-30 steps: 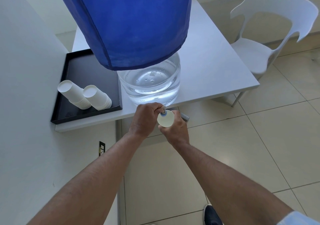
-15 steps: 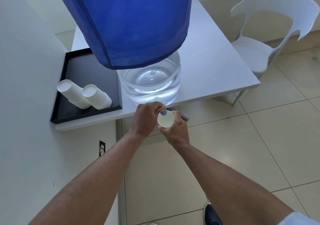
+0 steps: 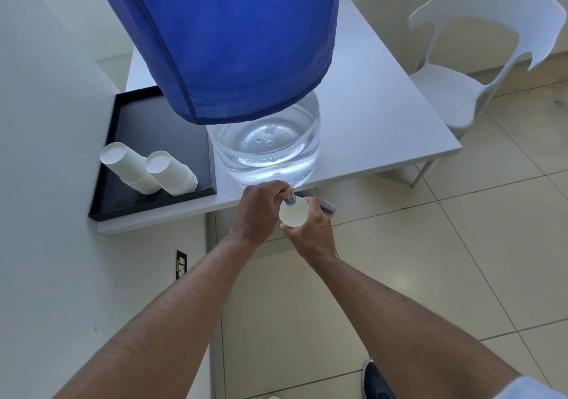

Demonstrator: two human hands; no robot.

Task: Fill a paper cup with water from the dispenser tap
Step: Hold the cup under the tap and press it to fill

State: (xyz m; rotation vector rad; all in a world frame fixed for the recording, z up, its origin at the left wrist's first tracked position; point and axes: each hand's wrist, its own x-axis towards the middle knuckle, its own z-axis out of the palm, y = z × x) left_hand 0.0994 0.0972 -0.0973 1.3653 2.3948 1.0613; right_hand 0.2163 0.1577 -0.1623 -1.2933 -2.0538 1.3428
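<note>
A large water jug [image 3: 267, 149] under a blue cloth cover [image 3: 227, 38] stands at the front edge of the white tabletop [image 3: 384, 128], beside a black tray [image 3: 147, 195] holding two stacks of spare cups [image 3: 147, 168]. The left hand [image 3: 258, 211] is curled shut around the tap [image 3: 289, 199] just off the tabletop's edge; the right hand [image 3: 310, 232] wraps closed around the paper cup [image 3: 293, 212], held directly beneath the spout. The cup is white, small, round-mouthed and upright; its water level cannot be read. The likely trouble is overflow or a squeezed, buckling cup, should the tap run long or the grip tighten.
</note>
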